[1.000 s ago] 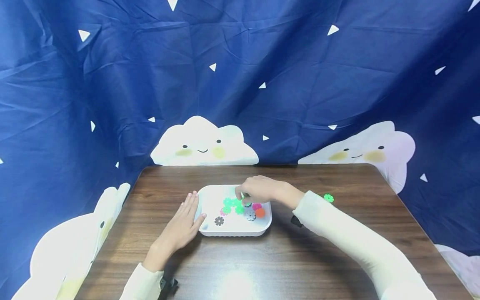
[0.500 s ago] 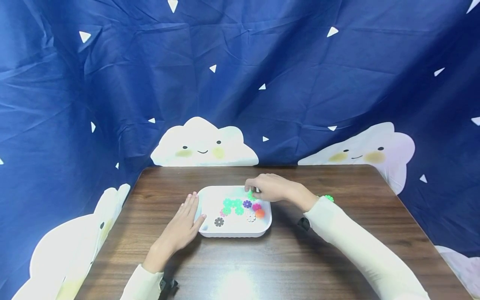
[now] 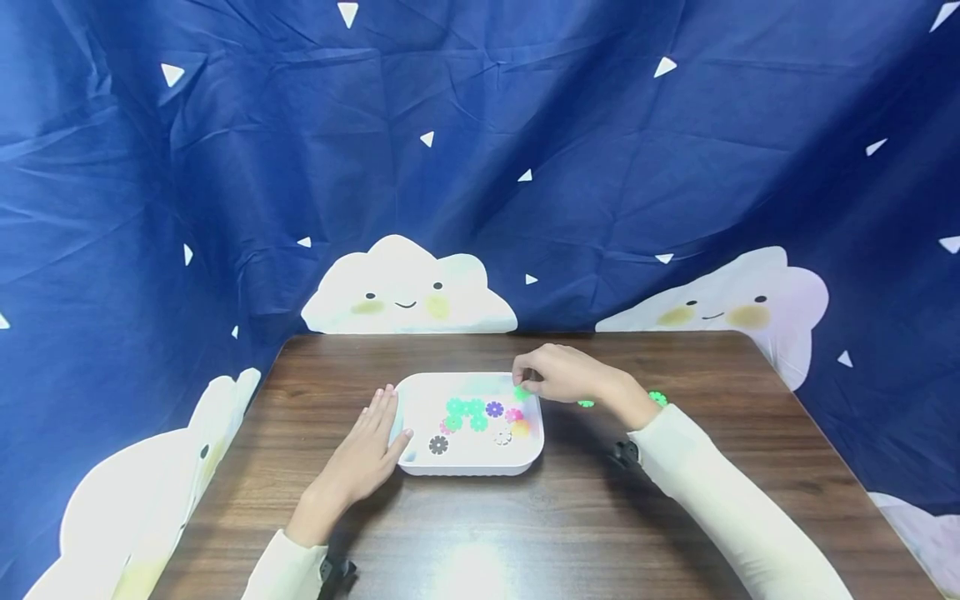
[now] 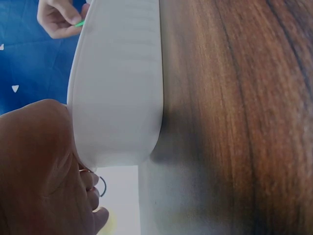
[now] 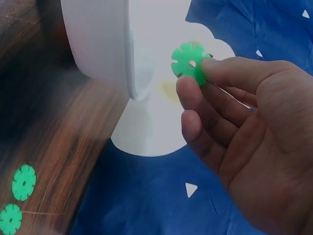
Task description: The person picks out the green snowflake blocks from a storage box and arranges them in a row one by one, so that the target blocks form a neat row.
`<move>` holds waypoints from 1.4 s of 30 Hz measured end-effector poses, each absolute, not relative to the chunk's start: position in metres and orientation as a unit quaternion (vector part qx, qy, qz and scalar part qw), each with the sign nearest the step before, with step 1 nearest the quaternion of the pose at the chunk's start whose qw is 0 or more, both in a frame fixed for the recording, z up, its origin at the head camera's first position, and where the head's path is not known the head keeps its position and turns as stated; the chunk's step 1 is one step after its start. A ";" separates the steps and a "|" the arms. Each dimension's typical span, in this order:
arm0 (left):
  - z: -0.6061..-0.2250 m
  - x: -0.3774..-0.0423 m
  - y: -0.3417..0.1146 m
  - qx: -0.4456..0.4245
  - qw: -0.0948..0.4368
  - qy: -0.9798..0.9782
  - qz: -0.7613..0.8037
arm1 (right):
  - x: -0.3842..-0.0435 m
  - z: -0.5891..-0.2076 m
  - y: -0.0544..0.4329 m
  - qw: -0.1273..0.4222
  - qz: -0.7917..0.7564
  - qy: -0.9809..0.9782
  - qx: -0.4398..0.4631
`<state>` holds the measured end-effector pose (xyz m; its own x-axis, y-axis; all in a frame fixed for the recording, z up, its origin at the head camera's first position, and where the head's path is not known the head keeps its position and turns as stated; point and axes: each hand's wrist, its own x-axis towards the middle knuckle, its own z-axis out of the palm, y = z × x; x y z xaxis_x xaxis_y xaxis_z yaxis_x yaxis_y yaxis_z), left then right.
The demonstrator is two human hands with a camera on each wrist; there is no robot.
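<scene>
My right hand is above the right rim of a white plastic tray. Between thumb and fingers it pinches a green notched snowflake disc, clearest in the right wrist view. My left hand lies along the tray's left side with its fingers straight, touching the rim. Inside the tray are several green discs, a purple disc, a dark disc, a pale disc, an orange disc and pink ones.
Two more green discs lie on the wooden table to the right of the tray, a nearer disc and a farther disc. Behind the table hangs a blue curtain with clouds and white triangles.
My right hand has moved rightward from over the tray's middle to its right rim, carrying a green disc. The purple disc and a green one on the table became visible. My left hand stayed put.
</scene>
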<state>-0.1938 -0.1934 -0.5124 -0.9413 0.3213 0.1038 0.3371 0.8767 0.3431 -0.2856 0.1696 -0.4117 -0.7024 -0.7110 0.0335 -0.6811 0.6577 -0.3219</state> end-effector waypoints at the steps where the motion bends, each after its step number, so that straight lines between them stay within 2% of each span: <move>1: -0.513 -0.194 -0.194 -0.170 0.022 -0.968 -0.181 | -0.285 -0.411 0.172 0.043 -0.160 0.909 -0.381; 8: -0.513 -0.194 -0.194 -0.170 0.023 -0.968 -0.182 | -0.285 -0.410 0.188 0.010 -0.182 0.910 -0.372; 25: -0.509 -0.192 -0.193 -0.174 0.030 -0.968 -0.180 | -0.288 -0.423 0.242 0.025 -0.249 0.923 -0.291; 37: -0.510 -0.192 -0.193 -0.167 0.016 -0.969 -0.182 | -0.280 -0.437 0.282 0.014 -0.297 0.923 -0.244; 42: -0.511 -0.193 -0.194 -0.171 0.026 -0.968 -0.184 | -0.278 -0.444 0.299 0.013 -0.309 0.924 -0.223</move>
